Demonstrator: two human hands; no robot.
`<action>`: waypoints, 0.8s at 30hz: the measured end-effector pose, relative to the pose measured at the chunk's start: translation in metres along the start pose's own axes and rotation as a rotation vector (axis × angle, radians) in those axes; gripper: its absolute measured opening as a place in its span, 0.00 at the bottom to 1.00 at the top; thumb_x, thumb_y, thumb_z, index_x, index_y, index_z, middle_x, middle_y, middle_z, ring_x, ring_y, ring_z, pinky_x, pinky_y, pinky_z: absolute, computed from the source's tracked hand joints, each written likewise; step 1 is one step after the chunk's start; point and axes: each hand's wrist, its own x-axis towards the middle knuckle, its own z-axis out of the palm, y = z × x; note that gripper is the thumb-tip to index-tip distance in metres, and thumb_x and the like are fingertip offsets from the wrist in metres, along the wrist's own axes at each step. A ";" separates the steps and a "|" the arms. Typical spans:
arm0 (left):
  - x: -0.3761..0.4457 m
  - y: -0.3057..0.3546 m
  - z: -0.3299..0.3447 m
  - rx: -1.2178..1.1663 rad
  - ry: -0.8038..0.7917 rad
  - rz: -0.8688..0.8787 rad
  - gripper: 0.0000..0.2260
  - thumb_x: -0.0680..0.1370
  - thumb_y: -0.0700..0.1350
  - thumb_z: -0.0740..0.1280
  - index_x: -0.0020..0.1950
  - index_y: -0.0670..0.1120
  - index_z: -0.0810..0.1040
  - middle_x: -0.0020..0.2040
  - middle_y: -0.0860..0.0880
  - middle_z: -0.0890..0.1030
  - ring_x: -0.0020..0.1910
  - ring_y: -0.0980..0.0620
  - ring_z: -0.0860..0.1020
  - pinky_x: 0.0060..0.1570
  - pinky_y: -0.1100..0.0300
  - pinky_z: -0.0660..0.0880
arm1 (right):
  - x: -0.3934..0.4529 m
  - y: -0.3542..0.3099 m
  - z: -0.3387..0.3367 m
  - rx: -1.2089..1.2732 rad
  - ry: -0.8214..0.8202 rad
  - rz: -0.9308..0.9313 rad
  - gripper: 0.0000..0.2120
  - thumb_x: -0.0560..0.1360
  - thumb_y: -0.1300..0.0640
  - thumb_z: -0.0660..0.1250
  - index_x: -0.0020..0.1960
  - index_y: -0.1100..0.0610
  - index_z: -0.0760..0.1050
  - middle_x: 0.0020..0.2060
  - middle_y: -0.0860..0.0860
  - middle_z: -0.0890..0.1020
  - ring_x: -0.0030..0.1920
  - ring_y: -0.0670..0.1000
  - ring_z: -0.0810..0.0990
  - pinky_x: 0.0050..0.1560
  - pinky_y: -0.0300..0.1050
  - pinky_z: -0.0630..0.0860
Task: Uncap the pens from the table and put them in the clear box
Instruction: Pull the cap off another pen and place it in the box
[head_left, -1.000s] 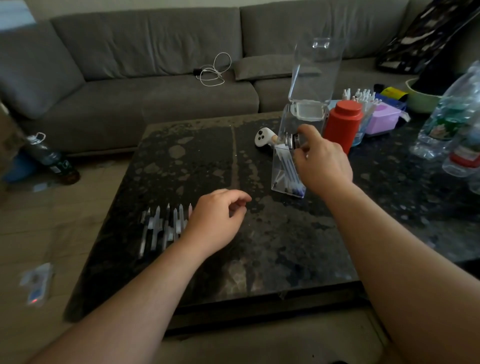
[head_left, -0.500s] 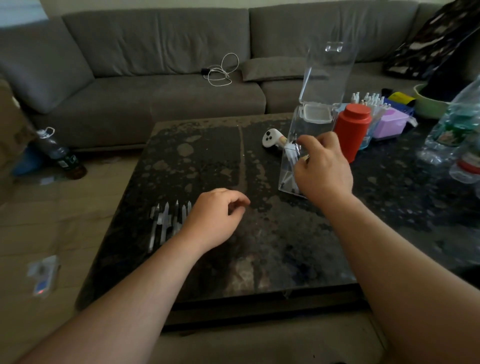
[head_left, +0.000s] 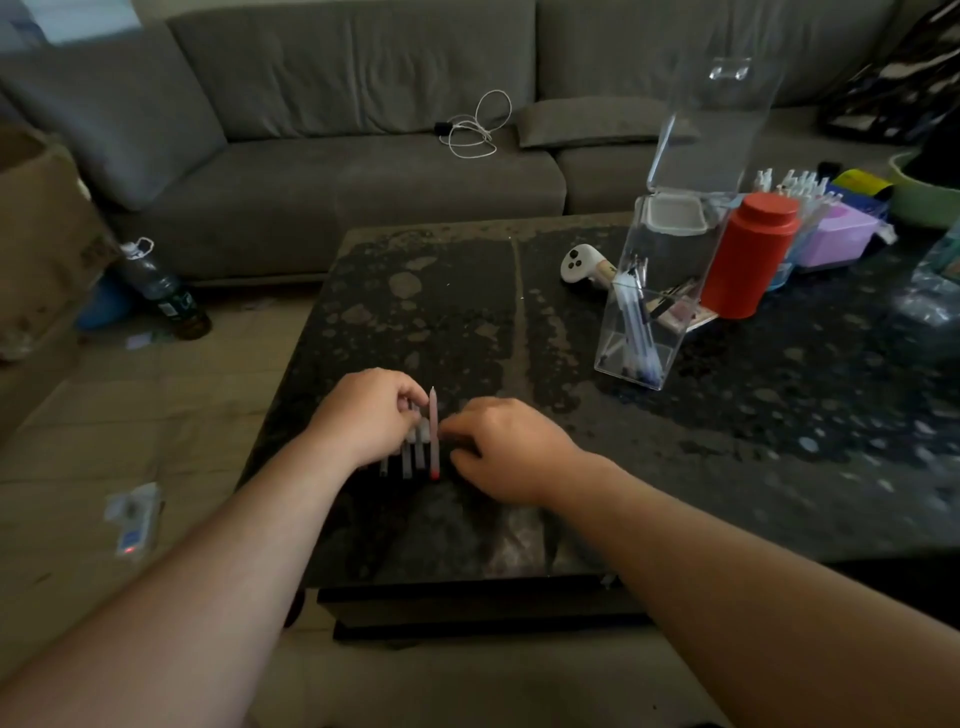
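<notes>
Red-ended pale pen (head_left: 434, 435) lies frame centre on the dark speckled surface (head_left: 727, 441), between my left hand (head_left: 366, 415), fingers curled over neighbouring pens, and right hand (head_left: 501, 447), fingers closing beside it, grip unclear. Pinch barrel, pull cap straight; tall clear box (head_left: 649, 317) stands upper right.
</notes>
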 end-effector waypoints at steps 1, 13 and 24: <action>0.000 0.000 -0.001 0.002 -0.018 0.003 0.09 0.81 0.46 0.72 0.59 0.58 0.85 0.48 0.58 0.81 0.45 0.60 0.78 0.45 0.60 0.75 | 0.001 -0.002 0.004 0.002 -0.016 -0.011 0.17 0.80 0.51 0.65 0.68 0.45 0.79 0.56 0.51 0.79 0.59 0.55 0.79 0.60 0.50 0.77; -0.004 0.009 0.000 0.086 -0.191 0.035 0.21 0.76 0.51 0.78 0.67 0.58 0.81 0.52 0.57 0.79 0.54 0.55 0.79 0.59 0.54 0.79 | 0.013 -0.004 0.002 -0.224 -0.005 0.313 0.19 0.81 0.53 0.70 0.70 0.56 0.75 0.57 0.57 0.79 0.54 0.56 0.82 0.55 0.51 0.81; -0.005 0.024 0.010 0.171 -0.222 0.145 0.25 0.70 0.59 0.82 0.65 0.60 0.81 0.51 0.59 0.79 0.55 0.54 0.79 0.52 0.56 0.75 | -0.001 0.023 -0.032 0.049 -0.084 0.603 0.21 0.80 0.56 0.68 0.70 0.59 0.68 0.63 0.60 0.78 0.62 0.61 0.79 0.52 0.50 0.74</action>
